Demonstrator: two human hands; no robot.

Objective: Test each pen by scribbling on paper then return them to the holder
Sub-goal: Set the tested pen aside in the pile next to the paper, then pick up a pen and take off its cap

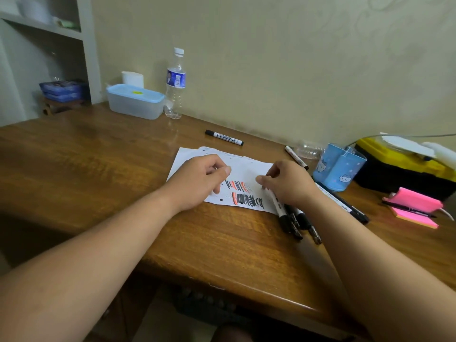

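From my remote feed: both hands rested on the scribbled paper (243,174) at the counter (98,174) centre. Left hand (199,181) lay loosely curled, palm down, pinching nothing I could see. Right hand (288,183) had its fingers curled onto a bunch of pens (296,218) lying beside the sheet; whether it gripped one, I couldn't tell. Blue pen holder (339,166) stood to the right w/ no pens visible inside. One marker (224,137) lay apart near the wall, another (296,157) btwn paper and holder. Lidded plastic box (135,101), contents unclear, sat beside a water bottle (175,85).
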